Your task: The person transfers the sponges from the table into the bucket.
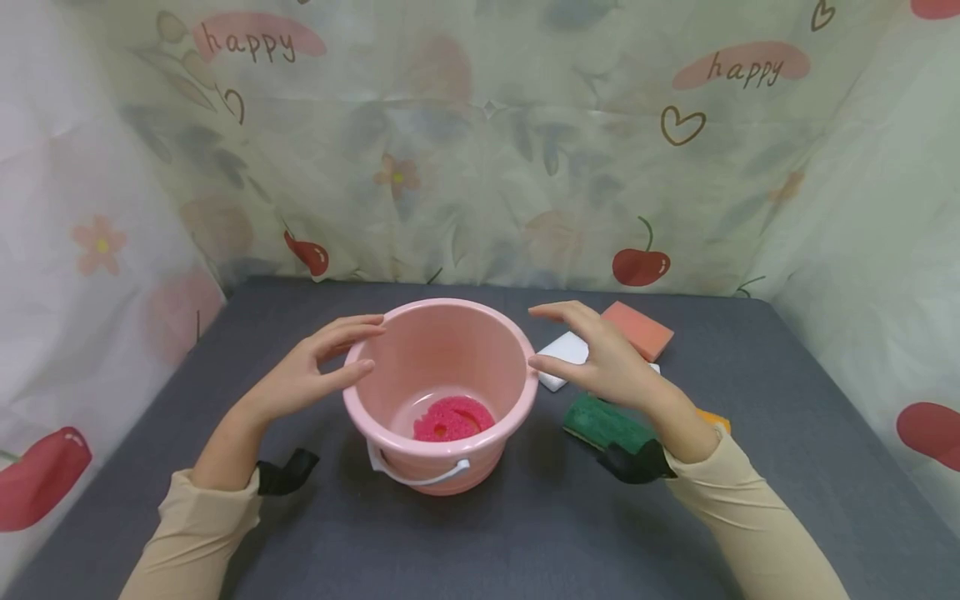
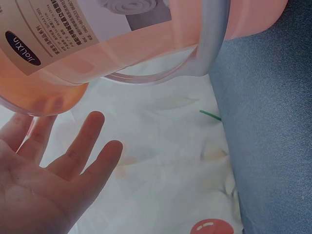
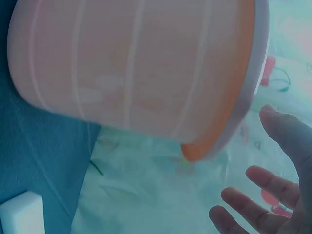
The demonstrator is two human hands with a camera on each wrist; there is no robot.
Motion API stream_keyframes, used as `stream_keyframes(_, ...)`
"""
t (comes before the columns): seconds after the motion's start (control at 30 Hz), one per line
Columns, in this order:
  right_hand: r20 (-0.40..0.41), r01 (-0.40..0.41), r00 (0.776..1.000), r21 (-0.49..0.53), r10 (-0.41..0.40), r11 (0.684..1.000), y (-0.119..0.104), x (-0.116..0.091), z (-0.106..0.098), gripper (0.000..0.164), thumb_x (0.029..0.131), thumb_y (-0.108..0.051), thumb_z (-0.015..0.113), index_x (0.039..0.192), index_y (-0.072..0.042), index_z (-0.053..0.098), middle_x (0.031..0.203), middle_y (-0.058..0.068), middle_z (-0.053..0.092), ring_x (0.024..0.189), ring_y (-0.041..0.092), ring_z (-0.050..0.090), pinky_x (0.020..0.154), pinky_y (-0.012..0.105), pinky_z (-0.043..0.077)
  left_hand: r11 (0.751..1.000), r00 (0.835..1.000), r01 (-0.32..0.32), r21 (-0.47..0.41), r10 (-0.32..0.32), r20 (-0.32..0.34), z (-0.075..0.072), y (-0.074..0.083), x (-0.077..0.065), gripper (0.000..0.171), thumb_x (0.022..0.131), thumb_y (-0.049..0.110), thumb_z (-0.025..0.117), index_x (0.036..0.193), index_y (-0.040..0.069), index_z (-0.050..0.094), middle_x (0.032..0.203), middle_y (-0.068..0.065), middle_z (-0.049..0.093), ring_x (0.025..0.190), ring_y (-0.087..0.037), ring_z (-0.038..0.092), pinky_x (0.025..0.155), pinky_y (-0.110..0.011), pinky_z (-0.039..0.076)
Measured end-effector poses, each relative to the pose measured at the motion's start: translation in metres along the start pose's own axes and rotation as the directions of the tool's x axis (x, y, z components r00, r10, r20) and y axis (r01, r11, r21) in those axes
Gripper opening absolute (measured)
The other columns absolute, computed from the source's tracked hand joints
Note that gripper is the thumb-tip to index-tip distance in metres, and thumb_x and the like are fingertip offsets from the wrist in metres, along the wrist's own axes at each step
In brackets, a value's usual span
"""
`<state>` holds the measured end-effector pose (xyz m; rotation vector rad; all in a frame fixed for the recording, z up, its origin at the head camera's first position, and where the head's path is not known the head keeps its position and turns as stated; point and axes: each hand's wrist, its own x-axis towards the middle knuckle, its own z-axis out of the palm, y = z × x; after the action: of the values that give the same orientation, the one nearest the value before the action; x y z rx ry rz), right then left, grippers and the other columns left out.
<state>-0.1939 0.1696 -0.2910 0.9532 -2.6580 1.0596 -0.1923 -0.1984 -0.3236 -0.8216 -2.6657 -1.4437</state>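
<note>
A pink bucket (image 1: pixel 442 337) stands upright on the table, its white handle (image 1: pixel 427 479) hanging down at the front. Inside, on its bottom, lies a bright pink round sponge (image 1: pixel 472 410) with holes in it. My left hand (image 1: pixel 318 365) is at the bucket's left rim, fingers extended and thumb apart. On the other side, my right hand (image 1: pixel 600 354) is beside the right rim with its thumb and fingers spread. Neither hand grips anything; whether the fingertips touch the rim I cannot tell. The left wrist view shows a printed label (image 2: pixel 53 34) on the bucket.
Right of the bucket lie a white sponge block (image 1: pixel 562 350), a coral sponge block (image 1: pixel 637 330) and a green scouring sponge (image 1: pixel 609 423). An orange item (image 1: pixel 714 418) is partly hidden behind the right forearm. Patterned cloth (image 1: pixel 480 150) walls the dark table (image 1: pixel 480 550) at back and sides.
</note>
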Motion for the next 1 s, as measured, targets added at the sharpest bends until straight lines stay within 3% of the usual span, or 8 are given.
stream_keyframes(0.2, -0.013, -0.092, 0.996, 0.032, 0.093, 0.995, 0.016, -0.007, -0.012, 0.056, 0.084, -0.021, 0.069, 0.134, -0.009, 0.047, 0.135, 0.010, 0.048, 0.129, 0.027, 0.041, 0.104, 0.054, 0.036, 1.000, 1.000, -0.004, -0.002, 0.004, -0.001, 0.000, 0.000, 0.000, 0.046, 0.089, 0.017, 0.063, 0.133, 0.017, 0.051, 0.143, 0.001, 0.042, 0.125, 0.000, 0.038, 0.097, -0.012, 0.036)
stream_keyframes(0.63, -0.153, -0.222, 0.964, -0.009, 0.218, 0.975, 0.062, -0.020, -0.036, 0.052, 0.088, -0.024, 0.065, 0.133, -0.007, 0.046, 0.133, 0.017, 0.049, 0.123, 0.033, 0.045, 0.106, 0.053, 0.031, 1.000, 1.000, -0.012, -0.014, 0.012, -0.004, 0.000, 0.000, 0.000, 0.046, 0.088, 0.015, 0.063, 0.133, 0.016, 0.052, 0.143, 0.000, 0.043, 0.124, 0.002, 0.038, 0.097, -0.011, 0.036)
stream_keyframes(1.0, -0.182, -0.396, 0.904, -0.015, 0.387, 0.918, 0.107, -0.033, -0.047, 0.061, 0.090, -0.036, 0.060, 0.138, -0.004, 0.038, 0.137, 0.025, 0.044, 0.125, 0.044, 0.041, 0.101, 0.059, 0.034, 1.000, 1.000, -0.002, -0.015, 0.002, 0.001, 0.001, 0.001, -0.001, 0.047, 0.089, 0.016, 0.063, 0.134, 0.017, 0.051, 0.143, 0.001, 0.042, 0.124, -0.002, 0.040, 0.096, -0.011, 0.037)
